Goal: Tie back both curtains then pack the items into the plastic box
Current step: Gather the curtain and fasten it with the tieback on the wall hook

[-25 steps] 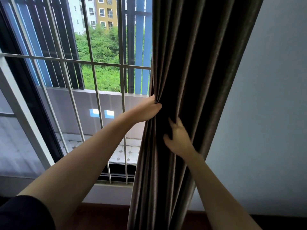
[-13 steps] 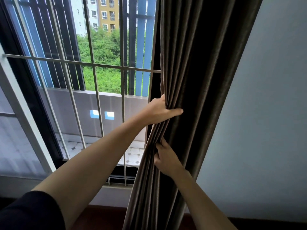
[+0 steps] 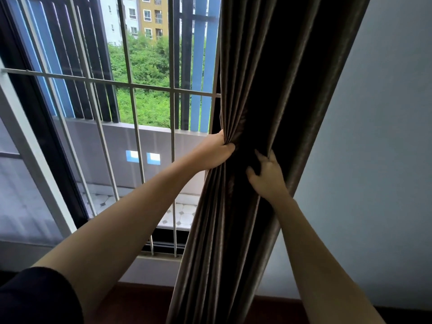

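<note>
The left grip [image 3: 215, 153] closes round the window-side edge of the dark brown curtain [image 3: 268, 78], bunching its pleats. The right grip [image 3: 268, 177] clutches folds just beside it, between the barred window [image 3: 131, 85] and the grey wall [image 3: 374, 160]. The step appears to be gathering this curtain. Next, a tie-back, none visible here, must loop round the bunch.
</note>
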Demonstrator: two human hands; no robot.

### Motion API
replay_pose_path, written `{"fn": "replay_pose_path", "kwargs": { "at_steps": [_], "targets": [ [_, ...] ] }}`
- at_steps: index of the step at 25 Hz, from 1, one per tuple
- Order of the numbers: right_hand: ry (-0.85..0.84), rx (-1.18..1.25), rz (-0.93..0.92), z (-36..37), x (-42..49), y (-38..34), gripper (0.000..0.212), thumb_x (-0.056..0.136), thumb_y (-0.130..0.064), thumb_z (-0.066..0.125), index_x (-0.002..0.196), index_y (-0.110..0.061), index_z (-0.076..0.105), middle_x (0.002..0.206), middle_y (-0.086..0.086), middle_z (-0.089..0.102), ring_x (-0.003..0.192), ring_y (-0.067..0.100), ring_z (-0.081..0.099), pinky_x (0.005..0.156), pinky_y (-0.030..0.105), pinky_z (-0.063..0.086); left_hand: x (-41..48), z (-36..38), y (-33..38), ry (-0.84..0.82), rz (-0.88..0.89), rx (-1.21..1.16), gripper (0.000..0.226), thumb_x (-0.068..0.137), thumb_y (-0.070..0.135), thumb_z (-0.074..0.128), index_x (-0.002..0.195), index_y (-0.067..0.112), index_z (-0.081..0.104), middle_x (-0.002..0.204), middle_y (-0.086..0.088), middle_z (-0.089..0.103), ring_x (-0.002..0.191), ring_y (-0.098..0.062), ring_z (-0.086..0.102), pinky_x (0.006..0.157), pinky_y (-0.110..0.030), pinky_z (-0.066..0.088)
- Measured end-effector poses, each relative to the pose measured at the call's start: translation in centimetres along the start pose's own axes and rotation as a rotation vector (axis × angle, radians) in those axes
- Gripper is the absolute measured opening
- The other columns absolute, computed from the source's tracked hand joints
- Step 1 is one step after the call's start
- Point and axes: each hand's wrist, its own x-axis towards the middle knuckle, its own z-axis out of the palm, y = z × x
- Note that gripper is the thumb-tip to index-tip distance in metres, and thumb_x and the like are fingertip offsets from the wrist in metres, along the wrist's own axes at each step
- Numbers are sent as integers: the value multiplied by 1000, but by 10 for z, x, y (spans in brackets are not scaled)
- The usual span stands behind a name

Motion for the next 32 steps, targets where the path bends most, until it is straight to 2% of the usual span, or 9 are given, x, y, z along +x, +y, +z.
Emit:
{"fn": "replay_pose_path", "kwargs": {
  "at_steps": [6, 14, 18, 21, 24, 26, 27, 30, 32],
  "targets": [
    [-325, -28, -85, 57, -65, 9, 52, 93, -11, 46, 144, -5, 32, 159, 5, 11, 141, 21, 28, 108, 12, 17, 10, 6, -1, -6, 0, 33, 34, 91, 13, 34, 121, 8, 48, 89, -3, 50, 83, -22, 48, 62, -24, 33],
    [-323, -80, -112, 65, -73, 9, 47, 93, -6, 40, 139, 0, 37, 158, 9, 14, 144, 20, 22, 111, 12, 11, 18, 18, 1, 17, -22, -31, 45, 86, 19, 33, 131, 17, 40, 106, -9, 58, 94, -29, 54, 77, -33, 42],
    [-328, -112, -118, 69, -72, 11, 29, 84, -2, 43, 108, 1, 60, 149, 10, 31, 133, 25, 39, 110, 16, 24, 13, 24, 7, -16, -5, -64, 30, 75, 40, 51, 100, 23, 51, 86, 3, 58, 83, -18, 56, 66, -28, 41],
    [-418, -168, -142, 58, -73, 7, 36, 77, -4, 45, 97, -13, 74, 151, 4, 35, 131, 27, 42, 112, 24, 24, 17, 29, 5, 73, 7, 31, 48, 69, 44, 58, 109, 18, 53, 94, -2, 61, 88, -22, 60, 74, -32, 49],
    [87, -232, -184, 27, -68, 2, 30, 71, -13, 47, 79, -23, 74, 143, 4, 48, 133, 27, 41, 117, 47, 15, 18, 26, 5, 93, -41, 55, 48, 73, 25, 49, 120, 13, 46, 100, -13, 61, 92, -33, 59, 81, -41, 53],
    [617, -95, -73, -10, -58, 2, 26, 70, -14, 55, 90, -23, 70, 149, 12, 36, 140, 25, 28, 117, 45, 7, 16, 25, 5, 72, -60, 43, 55, 75, 22, 46, 129, 16, 40, 105, -14, 60, 94, -34, 58, 83, -42, 52],
    [698, -12, -29, -32, -50, 2, 30, 71, -15, 59, 98, -25, 67, 155, 13, 21, 144, 22, 17, 117, 38, 3, 14, 25, 6, 65, -59, 34, 57, 77, 21, 45, 133, 18, 37, 106, -13, 60, 94, -33, 58, 82, -41, 52],
    [353, 39, -37, -65, -21, 20, 47, 75, -25, 60, 122, -27, 59, 158, 12, 2, 142, 15, 12, 109, 7, 8, 14, 28, 7, 41, -56, 12, 59, 83, 18, 44, 139, 18, 30, 105, -12, 59, 89, -29, 59, 73, -35, 51],
    [130, -38, -19, -58, -12, 34, 61, 78, -21, 60, 137, -19, 47, 153, 16, 21, 136, 28, 34, 104, 10, 20, 15, 30, 8, 24, -49, 15, 59, 84, 16, 43, 140, 18, 28, 103, -11, 58, 86, -27, 58, 67, -31, 46]
  ]
}}
